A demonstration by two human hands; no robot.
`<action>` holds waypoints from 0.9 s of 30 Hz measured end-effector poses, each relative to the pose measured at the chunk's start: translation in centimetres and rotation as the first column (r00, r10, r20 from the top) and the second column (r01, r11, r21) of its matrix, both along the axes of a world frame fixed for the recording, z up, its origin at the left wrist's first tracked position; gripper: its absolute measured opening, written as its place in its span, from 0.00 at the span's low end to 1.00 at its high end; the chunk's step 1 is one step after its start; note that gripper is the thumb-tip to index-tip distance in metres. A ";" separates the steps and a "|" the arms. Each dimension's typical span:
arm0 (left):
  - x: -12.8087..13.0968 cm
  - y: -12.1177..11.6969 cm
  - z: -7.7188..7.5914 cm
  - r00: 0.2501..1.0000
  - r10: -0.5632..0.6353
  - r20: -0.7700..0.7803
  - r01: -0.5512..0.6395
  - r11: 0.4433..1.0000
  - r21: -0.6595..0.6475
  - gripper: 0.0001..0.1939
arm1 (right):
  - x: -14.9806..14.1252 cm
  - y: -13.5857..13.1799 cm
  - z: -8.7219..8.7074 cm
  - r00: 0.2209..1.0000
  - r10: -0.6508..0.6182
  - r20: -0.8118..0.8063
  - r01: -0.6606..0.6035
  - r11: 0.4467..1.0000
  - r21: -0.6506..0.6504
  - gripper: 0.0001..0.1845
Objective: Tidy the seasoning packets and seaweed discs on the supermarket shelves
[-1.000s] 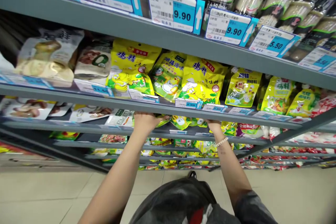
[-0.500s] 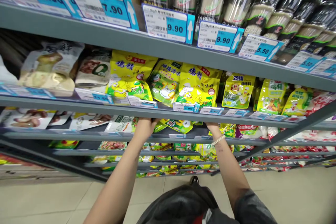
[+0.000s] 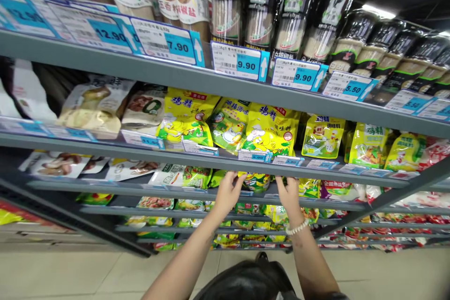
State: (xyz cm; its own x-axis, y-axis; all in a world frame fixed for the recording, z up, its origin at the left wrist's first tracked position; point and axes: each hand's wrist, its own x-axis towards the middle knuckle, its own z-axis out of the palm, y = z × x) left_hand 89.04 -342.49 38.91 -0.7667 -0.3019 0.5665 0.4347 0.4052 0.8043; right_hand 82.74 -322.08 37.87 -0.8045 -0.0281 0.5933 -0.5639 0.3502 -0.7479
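Note:
My left hand reaches into the lower shelf, thumb and fingers apart, beside the left edge of a yellow-green seasoning packet. I cannot tell whether its thumb touches the packet. On the packet's other side is my right hand, wearing a pale beaded bracelet. Its thumb and fingers are spread, and a gap separates it from the packet. The shelf edge above hides some fingertips and the packet's upper part. Another yellow packet lies to the right of my right hand.
Overhead, a grey shelf edge carries price tags and yellow chicken seasoning bags. Pepper jars fill the top shelf. Lower shelves hold several more packets. A slanted grey upright stands on the right, above a tiled floor.
Both hands have drawn back from under the shelf, showing more fingers. The left hand has moved right, toward the packet. The camera view has shifted, so the shelves sit lower.

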 end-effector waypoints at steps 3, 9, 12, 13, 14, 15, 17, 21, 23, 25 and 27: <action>-1.1 0.6 -0.1 0.998 0.022 0.065 -0.009 0.982 -0.187 0.14 | 0.4 -0.1 -0.9 0.979 0.194 0.064 -0.182 0.971 -0.153 0.22; -1.7 2.2 -0.4 0.987 0.151 0.050 -0.109 0.869 -0.483 0.13 | -1.9 -0.4 -0.4 0.980 0.160 0.122 -0.095 0.902 -0.421 0.28; -1.9 2.4 -1.0 0.967 0.218 0.130 -0.114 0.831 -0.544 0.16 | -2.2 0.3 -0.5 0.977 0.161 0.143 -0.102 0.931 -0.351 0.29; -2.0 2.4 -1.1 0.962 0.221 0.162 -0.096 0.826 -0.555 0.15 | -2.1 0.6 -0.6 0.966 0.208 0.154 -0.156 0.942 -0.297 0.28; -2.2 2.2 -1.2 0.958 0.219 0.187 -0.079 0.825 -0.560 0.15 | -1.9 1.0 -0.7 0.950 0.259 0.175 -0.214 0.947 -0.239 0.28; -2.5 2.0 -1.3 0.956 0.211 0.205 -0.063 0.827 -0.559 0.15 | -1.6 1.3 -0.9 0.933 0.297 0.204 -0.263 0.948 -0.178 0.28; -3.1 1.4 -1.3 0.958 0.170 0.231 -0.019 0.842 -0.540 0.14 | -0.7 1.6 -1.2 0.917 0.303 0.260 -0.296 0.953 -0.069 0.27; -3.8 0.7 -1.0 0.965 0.094 0.246 0.039 0.873 -0.486 0.11 | 1.0 1.3 -2.0 0.962 0.135 0.236 -0.146 0.989 0.030 0.26; -3.6 0.8 -1.0 0.968 0.085 0.237 0.040 0.877 -0.480 0.11 | 1.2 1.1 -2.5 0.982 0.045 0.183 -0.056 0.997 0.057 0.27; -2.9 1.3 -1.3 0.973 0.104 0.205 0.016 0.858 -0.513 0.12 | 0.7 1.1 -3.0 0.988 -0.019 0.151 0.008 0.997 0.078 0.29; -1.8 1.6 -1.9 0.982 0.158 0.107 -0.064 0.800 -0.596 0.16 | -0.1 1.3 -3.3 0.987 -0.018 0.162 0.007 0.997 0.071 0.31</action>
